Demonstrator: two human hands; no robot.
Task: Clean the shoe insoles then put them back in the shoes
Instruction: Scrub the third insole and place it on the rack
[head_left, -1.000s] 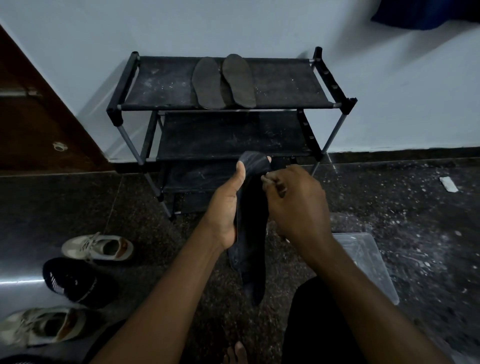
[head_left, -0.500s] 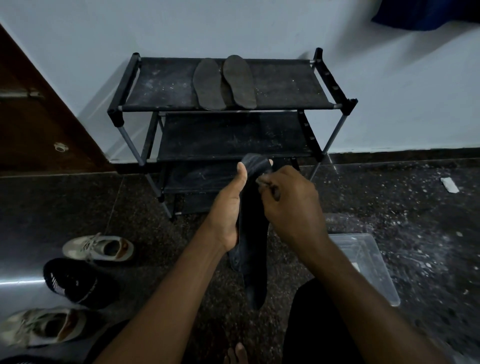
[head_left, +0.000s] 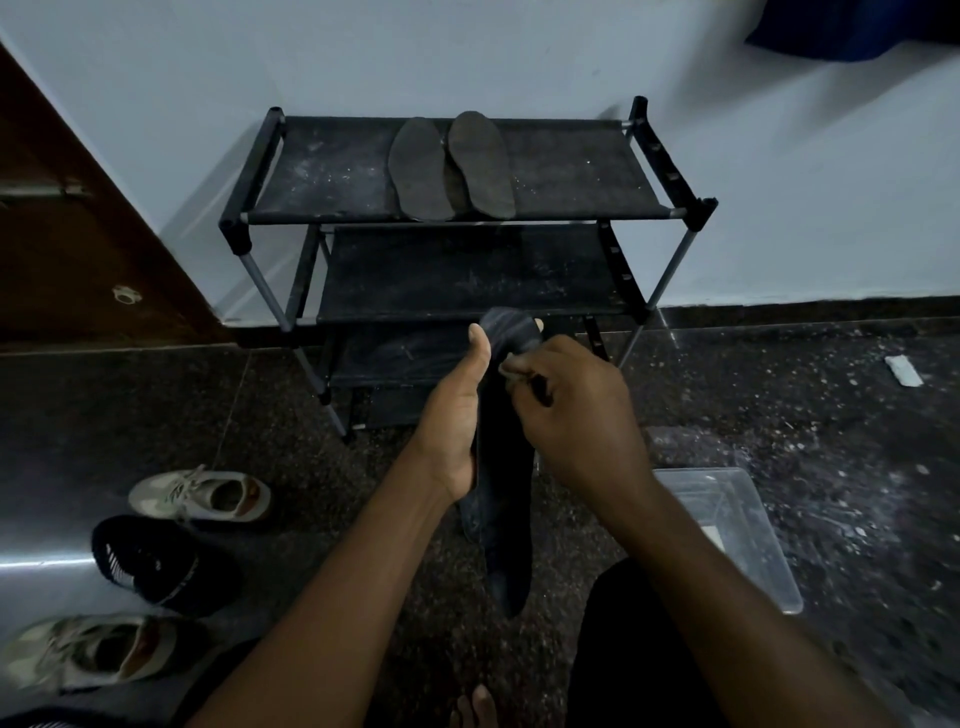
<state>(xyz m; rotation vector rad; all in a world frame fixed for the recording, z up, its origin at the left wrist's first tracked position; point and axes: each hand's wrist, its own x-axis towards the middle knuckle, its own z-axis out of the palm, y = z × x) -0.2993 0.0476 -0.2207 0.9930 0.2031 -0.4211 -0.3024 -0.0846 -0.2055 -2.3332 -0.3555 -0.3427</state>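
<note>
Dark fabric insole (head_left: 501, 467), held upright in front of the shoe rack (head_left: 322, 171), toe end up and heel end hanging toward the floor (head_left: 779, 415).

Left hand (head_left: 457, 415): wrapped round the upper half of the insole. The thumb lay along its near edge, and one of the fingers (head_left: 539, 326) showed past the far edge.

Right hand (head_left: 576, 415): fingers curled tight, pinching a small object (head_left: 511, 369) against the insole face near the toe. It was too dim to identify; a small brush or a scrap of cloth is my guess.

Two more insoles (head_left: 421, 169) (head_left: 480, 163) lay side by side at the middle of the rack's top shelf, their inner edges touching or overlapping. On the floor to the left stood two pale sneakers (head_left: 208, 496) (head_left: 88, 654) with a black sneaker (head_left: 150, 564) between them. A clear plastic container (head_left: 748, 545) sat on the floor at right, partly behind the right forearm.

Step in hand (judgement): cleaning, insole by insole, with work at the toe end of this one. None of the insoles in view was in a shoe.

Next move (judgement): work the right hand down the face toward the heel while the left grip braces the insole from behind. The lower half hung unsupported and would flex under pressure, so the left hand should shift lower, or the piece be turned end for end. Then set it on the shelf beside the other two.
</note>
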